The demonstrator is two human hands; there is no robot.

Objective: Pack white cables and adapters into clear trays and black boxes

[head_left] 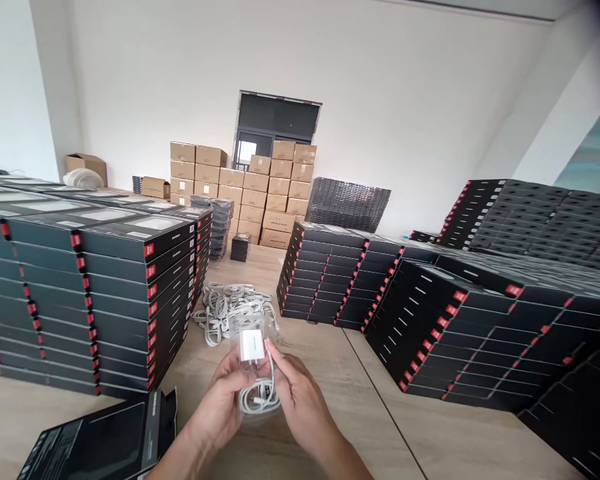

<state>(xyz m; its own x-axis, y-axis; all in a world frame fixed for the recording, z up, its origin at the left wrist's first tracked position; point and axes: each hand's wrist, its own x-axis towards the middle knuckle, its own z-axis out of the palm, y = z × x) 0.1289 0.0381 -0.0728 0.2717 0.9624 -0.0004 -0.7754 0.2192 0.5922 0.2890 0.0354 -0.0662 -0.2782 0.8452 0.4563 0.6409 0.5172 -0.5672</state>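
Over the table, my left hand (227,393) grips the left side of a clear plastic tray (236,327). In the tray's upper part is a white charger plug (251,345), its prongs pointing toward me. A coiled white charging cable (259,399) lies in the lower part. My right hand (295,383) is closed at the right side, its thumb and fingertips on a strand of that cable beside the plug. Just beyond my hands is a tangled pile of white cables (225,303) on the table.
Tall stacks of black boxes with red tabs (115,287) stand on the left, with more black boxes (340,280) on the right. An open black box (105,440) lies at front left on the wooden table (345,407). Brown cartons (275,193) are piled at the back wall.
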